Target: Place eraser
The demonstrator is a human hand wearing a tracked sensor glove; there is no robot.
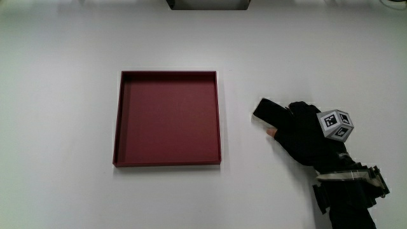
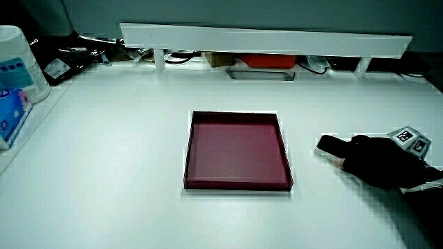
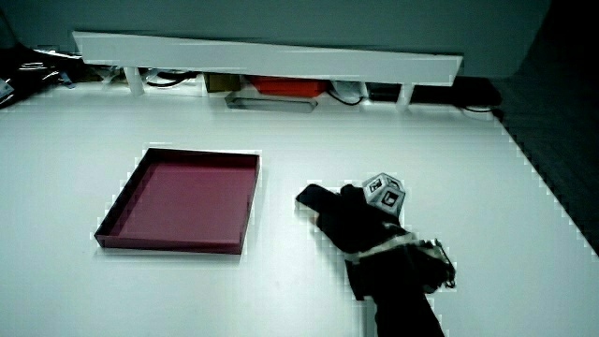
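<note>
A black eraser [image 1: 268, 112] lies low at the white table beside the dark red square tray [image 1: 168, 74], outside its rim. The gloved hand [image 1: 305, 135] covers the eraser's end nearest the person, fingers curled over it and a thumb tip showing beneath. A patterned cube sits on the hand's back. In both side views the eraser [image 2: 328, 145] [image 3: 314, 197] sticks out from the hand [image 2: 377, 162] [image 3: 356, 225] toward the tray [image 2: 235, 114] [image 3: 201, 153]. Nothing lies in the tray.
A low white partition [image 2: 263, 34] runs along the table's edge farthest from the person, with cables and a red item under it. A white tub [image 2: 17, 62] and a blue tissue pack [image 2: 10, 114] stand at a table corner.
</note>
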